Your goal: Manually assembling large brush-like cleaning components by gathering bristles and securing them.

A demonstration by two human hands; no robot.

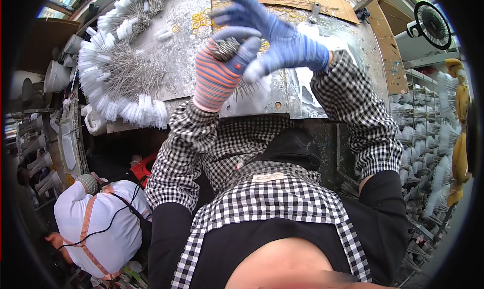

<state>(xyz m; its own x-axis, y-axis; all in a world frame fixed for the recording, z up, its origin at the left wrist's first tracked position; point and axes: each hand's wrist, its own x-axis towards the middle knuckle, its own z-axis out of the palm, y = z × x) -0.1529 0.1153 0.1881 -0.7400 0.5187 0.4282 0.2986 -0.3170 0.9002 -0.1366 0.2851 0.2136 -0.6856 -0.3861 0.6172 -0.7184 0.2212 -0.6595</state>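
Observation:
In front of me, over the table, my left hand (222,69) wears an orange and blue striped glove. Its fingers are wrapped round a bundle of thin wire brushes (226,49). The grey wire ends stick out at the top of the grip, and pale bristles and wires show faintly below it. Close beside it on the right is my right hand (282,44), in a blue striped glove. Its fingers are stretched out and apart, a little smeared by motion, with nothing seen in them. Whether it touches the bundle I cannot tell.
White-bristled wire brushes (103,87) lie in a curved row on the table's left. Yellow rings (200,22) are scattered at the far middle. Cardboard (322,4) lies behind, a black fan (432,25) stands far right. Another person (103,223) works at lower left; brush racks (423,132) stand right.

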